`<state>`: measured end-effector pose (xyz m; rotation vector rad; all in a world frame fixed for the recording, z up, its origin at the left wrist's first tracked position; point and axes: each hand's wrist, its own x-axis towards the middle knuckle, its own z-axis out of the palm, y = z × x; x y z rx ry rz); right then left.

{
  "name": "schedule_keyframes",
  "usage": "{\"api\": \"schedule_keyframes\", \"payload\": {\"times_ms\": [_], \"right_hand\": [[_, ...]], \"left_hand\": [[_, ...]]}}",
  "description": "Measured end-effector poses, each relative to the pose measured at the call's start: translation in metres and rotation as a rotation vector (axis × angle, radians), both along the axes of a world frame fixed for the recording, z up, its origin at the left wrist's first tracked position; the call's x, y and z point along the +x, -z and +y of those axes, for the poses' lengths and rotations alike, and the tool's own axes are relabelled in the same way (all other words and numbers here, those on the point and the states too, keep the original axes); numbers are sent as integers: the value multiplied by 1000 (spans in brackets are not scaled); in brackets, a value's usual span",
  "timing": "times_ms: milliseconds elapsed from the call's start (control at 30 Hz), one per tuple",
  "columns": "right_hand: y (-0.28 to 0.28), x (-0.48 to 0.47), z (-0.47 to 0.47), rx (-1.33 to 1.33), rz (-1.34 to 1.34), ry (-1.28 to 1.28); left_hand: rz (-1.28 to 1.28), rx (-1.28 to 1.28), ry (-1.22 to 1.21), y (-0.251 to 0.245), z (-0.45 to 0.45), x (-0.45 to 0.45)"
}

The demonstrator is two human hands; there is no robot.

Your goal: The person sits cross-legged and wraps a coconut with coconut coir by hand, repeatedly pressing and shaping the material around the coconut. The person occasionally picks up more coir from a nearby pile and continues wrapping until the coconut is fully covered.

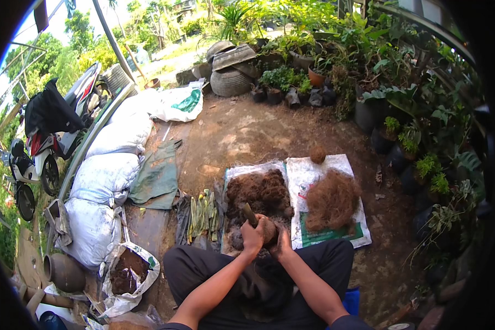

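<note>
Both hands meet just above my lap, around a brown ball of fibre or soil (269,233). My left hand (253,236) is closed around the ball's left side, where a short greenish-brown stem piece (250,215) sticks up beside the fingers. My right hand (281,241) cups the ball from the right and below. Dark brown moist fibre (260,187) lies heaped on a white sack beyond the hands. To its right, a loose tuft of lighter brown coconut fibre (333,200) rests on a second white and green sack (295,173), with a small fibre ball (317,154) at its far edge.
Cut green stem pieces (203,214) lie left of the heap, near a green cloth (159,175). Full white sacks (105,177) line the left side, with an open bag of brown material (128,270) closer in. Potted plants (400,136) border the right and back; a clay pot (64,272) lies lower left.
</note>
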<state>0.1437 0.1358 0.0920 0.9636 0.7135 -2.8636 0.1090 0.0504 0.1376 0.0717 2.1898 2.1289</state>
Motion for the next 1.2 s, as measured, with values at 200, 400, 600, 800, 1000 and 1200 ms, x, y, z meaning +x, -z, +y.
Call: {"api": "schedule_keyframes", "payload": {"times_ms": [200,400,600,800,1000,1200], "right_hand": [[-13,7,15,-161,186,-28],[-24,7,3,-88,127,-97],[-38,5,1,-60,201,23],[-37,10,11,9,39,-70],[-32,3,-9,51,81,137],[-47,8,9,-121,267,-53]], "left_hand": [[465,7,432,-18,-12,-1],[165,14,315,-13,-13,4],[386,40,218,-26,-5,4],[508,-41,434,-26,-13,10],[103,146,11,-12,-6,11],[811,-86,307,-35,-10,1]]}}
